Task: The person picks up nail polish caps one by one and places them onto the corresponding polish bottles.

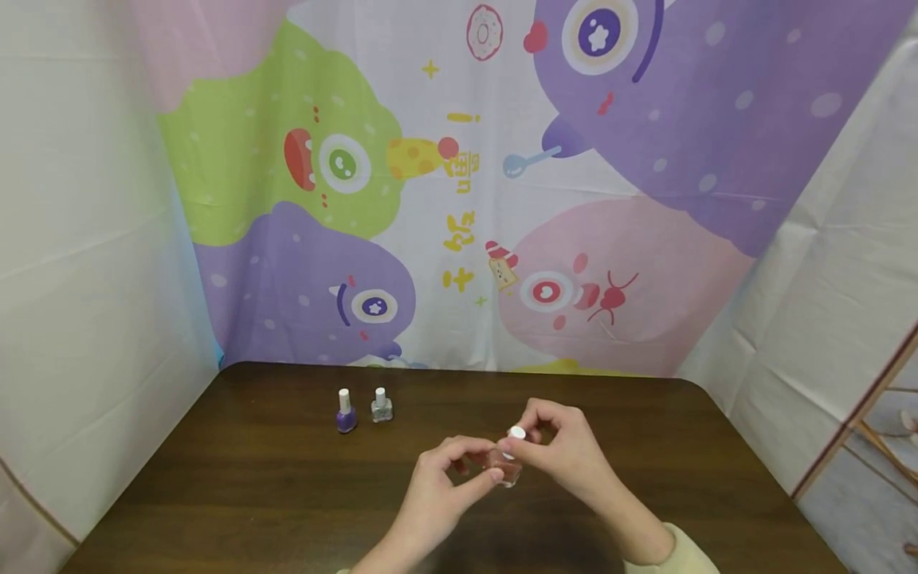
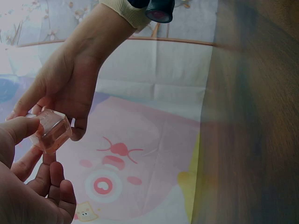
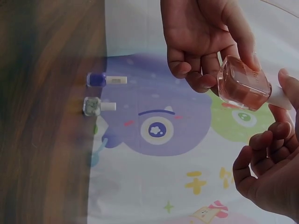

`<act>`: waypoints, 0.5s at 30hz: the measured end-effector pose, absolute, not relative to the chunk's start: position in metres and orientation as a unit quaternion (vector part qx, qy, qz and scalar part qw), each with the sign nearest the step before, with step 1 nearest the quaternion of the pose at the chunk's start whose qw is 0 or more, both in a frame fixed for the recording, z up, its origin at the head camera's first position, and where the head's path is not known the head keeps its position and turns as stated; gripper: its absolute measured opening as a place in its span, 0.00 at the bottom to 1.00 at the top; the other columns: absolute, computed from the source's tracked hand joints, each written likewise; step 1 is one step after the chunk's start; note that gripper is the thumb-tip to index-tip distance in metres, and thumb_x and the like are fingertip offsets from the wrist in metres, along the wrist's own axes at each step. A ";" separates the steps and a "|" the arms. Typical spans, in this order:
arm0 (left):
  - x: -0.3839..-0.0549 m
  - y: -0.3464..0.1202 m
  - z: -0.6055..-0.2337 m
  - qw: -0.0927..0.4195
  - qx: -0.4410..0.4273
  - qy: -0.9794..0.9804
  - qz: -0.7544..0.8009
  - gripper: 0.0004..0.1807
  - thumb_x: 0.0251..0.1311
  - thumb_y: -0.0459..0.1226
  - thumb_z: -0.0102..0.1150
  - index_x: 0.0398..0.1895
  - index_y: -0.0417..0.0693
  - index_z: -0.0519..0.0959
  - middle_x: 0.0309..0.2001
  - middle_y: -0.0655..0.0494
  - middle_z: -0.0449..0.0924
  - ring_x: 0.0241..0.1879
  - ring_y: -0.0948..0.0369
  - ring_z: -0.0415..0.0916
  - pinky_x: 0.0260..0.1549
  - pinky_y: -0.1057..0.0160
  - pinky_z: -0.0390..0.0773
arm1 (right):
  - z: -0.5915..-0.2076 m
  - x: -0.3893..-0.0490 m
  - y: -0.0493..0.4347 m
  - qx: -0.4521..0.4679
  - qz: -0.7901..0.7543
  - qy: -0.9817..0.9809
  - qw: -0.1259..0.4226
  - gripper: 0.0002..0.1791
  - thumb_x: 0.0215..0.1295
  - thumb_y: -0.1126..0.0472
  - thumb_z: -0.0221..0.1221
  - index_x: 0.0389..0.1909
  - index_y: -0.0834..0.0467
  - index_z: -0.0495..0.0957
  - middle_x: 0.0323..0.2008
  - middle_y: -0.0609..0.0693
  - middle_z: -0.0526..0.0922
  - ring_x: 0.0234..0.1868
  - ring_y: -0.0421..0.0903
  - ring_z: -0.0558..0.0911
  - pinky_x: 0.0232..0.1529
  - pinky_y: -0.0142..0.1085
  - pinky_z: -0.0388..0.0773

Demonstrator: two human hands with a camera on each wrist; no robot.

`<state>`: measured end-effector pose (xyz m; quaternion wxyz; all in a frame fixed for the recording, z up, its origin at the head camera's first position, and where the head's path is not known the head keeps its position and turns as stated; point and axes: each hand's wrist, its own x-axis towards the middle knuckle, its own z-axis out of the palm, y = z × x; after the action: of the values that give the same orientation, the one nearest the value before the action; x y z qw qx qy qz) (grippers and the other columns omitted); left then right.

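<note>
A clear glass nail polish bottle [image 3: 240, 86] with pinkish polish and a white cap [image 1: 517, 432] is held tilted above the table between both hands. My left hand [image 1: 439, 486] pinches the glass body between thumb and fingers. With thumb and fingers, my right hand [image 1: 570, 450] pinches the white cap, which sits on the bottle. In the left wrist view the bottle's base faces the camera, and the cap is mostly hidden behind fingers.
A purple nail polish bottle [image 1: 346, 418] and a silvery one [image 1: 382, 409] stand upright at the back left of the dark wooden table [image 1: 301, 494]. Behind the table hangs a cartoon-printed curtain [image 1: 459, 335]. Pale cloth [image 1: 79, 239] hangs at the sides.
</note>
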<state>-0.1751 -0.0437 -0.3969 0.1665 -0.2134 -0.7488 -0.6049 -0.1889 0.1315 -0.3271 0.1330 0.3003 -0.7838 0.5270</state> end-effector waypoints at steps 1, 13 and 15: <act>-0.175 -0.044 -0.397 0.164 -0.212 -0.748 -0.606 0.11 0.50 0.41 0.70 0.38 0.54 0.83 0.33 0.61 0.82 0.32 0.63 0.74 0.34 0.64 0.73 | -0.326 -0.189 0.131 0.300 0.527 -0.784 0.132 0.15 0.47 0.71 0.69 0.18 0.56 0.71 0.15 0.49 0.65 0.20 0.31 0.64 0.15 0.28 0.58; -0.175 -0.044 -0.395 0.152 -0.212 -0.754 -0.603 0.11 0.51 0.41 0.69 0.38 0.55 0.83 0.33 0.61 0.83 0.33 0.68 0.73 0.33 0.65 0.73 | -0.352 -0.207 0.136 0.322 0.521 -0.782 0.119 0.09 0.51 0.69 0.67 0.29 0.54 0.78 0.24 0.43 0.75 0.24 0.34 0.70 0.21 0.30 0.68; -0.175 -0.045 -0.396 0.154 -0.217 -0.754 -0.601 0.10 0.52 0.42 0.68 0.38 0.54 0.83 0.33 0.61 0.83 0.32 0.67 0.73 0.33 0.65 0.74 | -0.355 -0.209 0.138 0.343 0.519 -0.774 0.115 0.10 0.53 0.69 0.66 0.35 0.54 0.80 0.27 0.43 0.77 0.25 0.35 0.71 0.23 0.30 0.70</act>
<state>-0.1752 -0.0448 -0.3959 0.1542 -0.2166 -0.7541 -0.6006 -0.2091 0.1385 -0.3547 0.1145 0.3433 -0.7741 0.5195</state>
